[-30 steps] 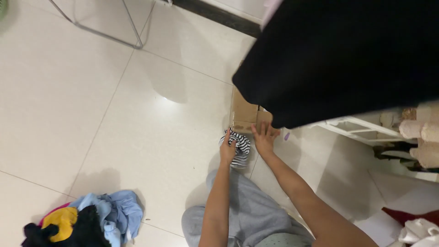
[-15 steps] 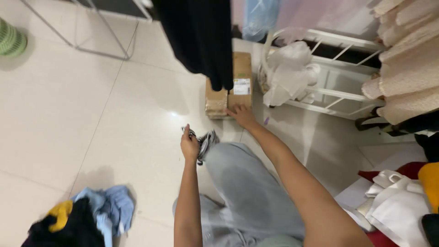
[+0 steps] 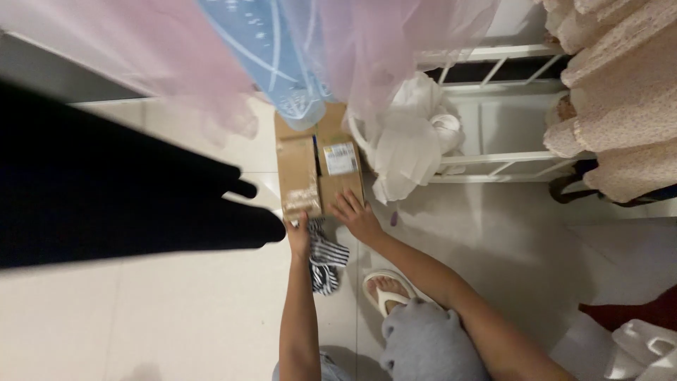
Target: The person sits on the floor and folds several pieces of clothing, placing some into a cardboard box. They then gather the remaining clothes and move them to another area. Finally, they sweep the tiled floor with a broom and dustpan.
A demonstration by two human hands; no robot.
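My left hand (image 3: 299, 235) grips a small black-and-white striped garment (image 3: 324, 258) that hangs down from it, right at the near edge of a taped cardboard box (image 3: 316, 166) on the tiled floor. My right hand (image 3: 355, 214) lies flat with fingers spread on the box's near right corner. My foot in a white sandal (image 3: 386, 291) and my grey trouser leg (image 3: 427, 346) show below the hands.
A black hanging garment (image 3: 106, 197) covers the left side. Pink sheer fabric (image 3: 367, 49) and a blue cloth (image 3: 282, 63) hang above the box. A white rack (image 3: 493, 162) with white cloth (image 3: 412, 141) stands right; cream floral clothes (image 3: 613, 106) hang beyond. White items (image 3: 642, 353) sit bottom right.
The view swung up and right; the pile of clothes left the frame. My left hand carried the striped garment forward to the box edge. My right hand stays on the box.
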